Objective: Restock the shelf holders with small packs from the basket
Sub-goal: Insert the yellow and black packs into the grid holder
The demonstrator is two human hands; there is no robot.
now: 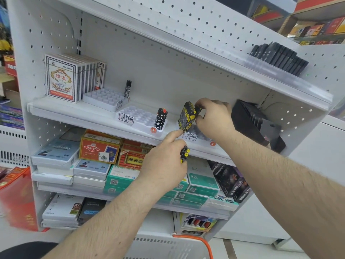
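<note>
Black-and-yellow small packs (187, 116) with yellow caps, clustered upright above a white holder (200, 136) on the middle shelf (74, 116), pinched by right hand (214, 116) fingers (200, 105). More yellow-capped packs (184, 154) just below the shelf edge, gripped in curled left hand (164, 161) fingers.

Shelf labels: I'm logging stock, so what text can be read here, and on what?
"NDM": tag on middle holder
"NDM": tag on right holder
"华太", "No.1999": card box
"100": teal box
"3in1": same teal box
Other boxes and the packs' print: too blurred to read.
</note>
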